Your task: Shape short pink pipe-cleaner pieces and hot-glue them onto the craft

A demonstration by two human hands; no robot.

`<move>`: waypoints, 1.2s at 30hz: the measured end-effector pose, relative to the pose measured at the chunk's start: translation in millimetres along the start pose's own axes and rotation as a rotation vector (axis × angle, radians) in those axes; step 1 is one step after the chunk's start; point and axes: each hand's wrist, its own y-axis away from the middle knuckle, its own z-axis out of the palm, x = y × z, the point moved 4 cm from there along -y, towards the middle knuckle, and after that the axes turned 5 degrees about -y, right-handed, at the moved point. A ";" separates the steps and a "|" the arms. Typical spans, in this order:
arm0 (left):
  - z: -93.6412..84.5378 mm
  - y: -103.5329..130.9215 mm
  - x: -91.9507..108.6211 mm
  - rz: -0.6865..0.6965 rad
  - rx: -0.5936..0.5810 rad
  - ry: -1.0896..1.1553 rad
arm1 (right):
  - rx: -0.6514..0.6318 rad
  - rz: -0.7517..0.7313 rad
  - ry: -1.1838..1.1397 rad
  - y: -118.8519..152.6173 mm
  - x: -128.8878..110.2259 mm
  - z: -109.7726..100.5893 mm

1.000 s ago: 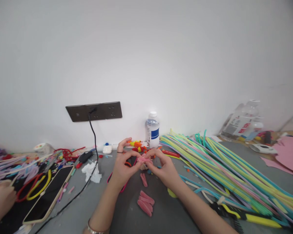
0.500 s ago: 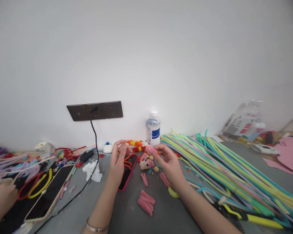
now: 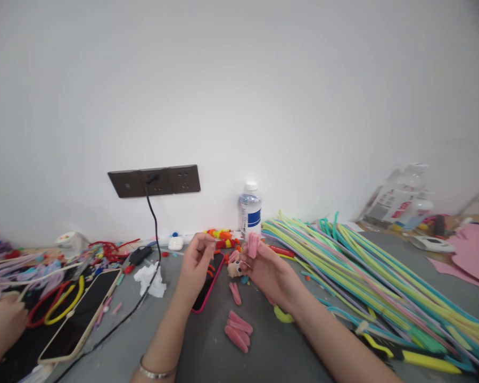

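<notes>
My right hand (image 3: 273,271) pinches a pink fuzzy pipe-cleaner piece (image 3: 253,244) upright between thumb and fingers, in front of the bottle. To its left, my left hand (image 3: 197,263) has its thumb and fingertips curled together above the pink-edged phone (image 3: 203,295); whether anything small is between them I cannot make out. A small beige fuzzy figure (image 3: 233,268) with an eye lies between the hands, partly hidden by my right hand. Nearer to me lie a single folded pink piece (image 3: 235,293) and a small group of pink pieces (image 3: 238,331).
Long pastel pipe cleaners (image 3: 363,266) spread across the right, beside yellow-handled pliers (image 3: 427,360). A capped bottle (image 3: 251,210) stands by the wall. At left are another phone (image 3: 82,316), scissors (image 3: 58,303), a black cable (image 3: 131,314), crumpled tissue (image 3: 150,279) and another person's hand (image 3: 3,322).
My right hand has turned, tilting the pink piece upright and bringing it slightly right. My left hand's fingers have drawn a little closer together.
</notes>
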 end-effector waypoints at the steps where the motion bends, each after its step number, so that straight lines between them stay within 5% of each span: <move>1: 0.2 0.2 -0.3 -0.004 -0.012 -0.010 | -0.011 0.007 -0.009 0.4 0.1 0.8; 10: 1.8 -0.9 0.7 -0.017 -0.014 -0.067 | 0.034 -0.031 0.233 1.9 -1.8 3.7; 27: 6.1 1.8 2.5 -0.114 -0.118 0.016 | 0.048 -0.037 0.276 -0.5 6.1 -2.7; 36: 10.8 2.6 4.5 -0.046 -0.275 0.138 | 0.003 0.051 0.258 0.0 12.2 -3.2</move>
